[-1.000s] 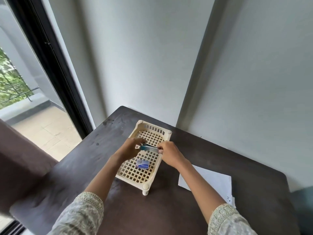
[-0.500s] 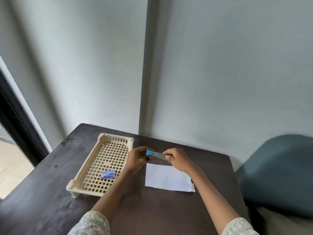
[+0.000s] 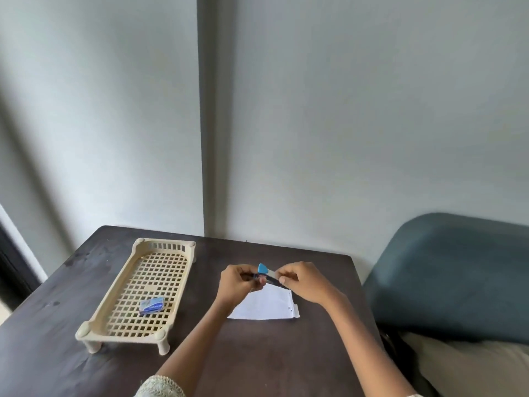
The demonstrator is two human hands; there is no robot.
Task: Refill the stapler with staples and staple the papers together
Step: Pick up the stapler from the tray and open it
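A small blue stapler [image 3: 265, 273] is held in the air between my two hands, above the white papers [image 3: 267, 306] lying on the dark table [image 3: 257, 356]. My left hand [image 3: 239, 282] grips its left end and my right hand [image 3: 303, 279] pinches its right end. The stapler's blue top stands lifted at an angle. A small blue staple box [image 3: 151, 305] lies inside the cream lattice tray [image 3: 120, 285] on the left. My hands hide part of the stapler and the papers' upper edge.
A grey-blue upholstered chair [image 3: 446, 270] stands close to the table's right edge. Grey walls meet in a corner right behind the table. A dark window frame [image 3: 11, 262] runs along the far left.
Both hands carried the stapler from over the tray to above the papers. The head turned right, so the window left the view and the chair came in. The stapler's blue top now tilts up.
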